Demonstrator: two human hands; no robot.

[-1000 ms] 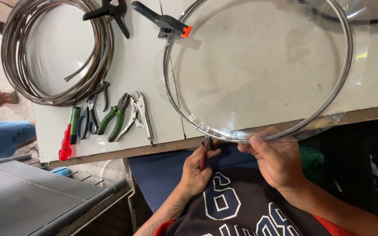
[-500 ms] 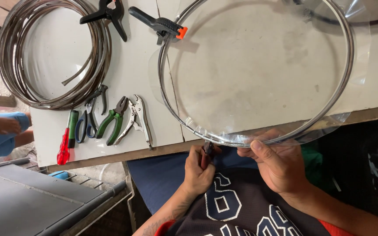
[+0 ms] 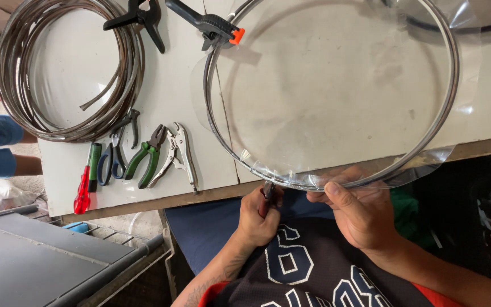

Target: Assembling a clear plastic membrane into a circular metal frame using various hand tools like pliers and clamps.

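My left hand (image 3: 259, 213) is closed around a small plier-like tool (image 3: 268, 190) whose tip meets the metal hoop (image 3: 453, 85) at its near arc, over the table edge (image 3: 143, 200). My right hand (image 3: 359, 210) pinches that arc just beside it.

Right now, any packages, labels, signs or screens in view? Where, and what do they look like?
No packages, signs or screens.
Printed shirt: worn by the person, bottom centre; dark fabric with large white outlined characters, red at the edges.
Clear plastic sheet: on the white table under the metal hoop; unprinted.
Left hand holds a small tool at the hoop's near edge; right hand grips the hoop.
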